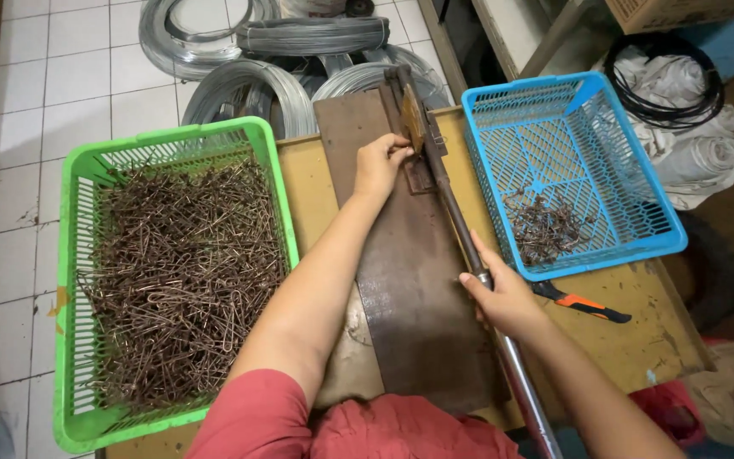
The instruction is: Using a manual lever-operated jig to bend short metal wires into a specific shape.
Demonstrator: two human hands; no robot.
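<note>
A long metal lever handle (pixel 460 229) runs from a bending jig (pixel 414 127) at the far end of a dark steel plate (pixel 409 289) down to the near edge. My right hand (pixel 503 297) is wrapped around the lever about halfway along. My left hand (pixel 380 161) reaches forward and pinches a small wire piece at the jig, next to the lever's pivot; the piece itself is mostly hidden by my fingers.
A green basket (pixel 74 280) full of bent brown wire pieces stands on the left. A blue basket (pixel 503 229) with a few bent pieces sits on the right. An orange-handled tool (pixel 584 304) lies by it. Coils of grey wire (pixel 256 81) lie on the floor beyond.
</note>
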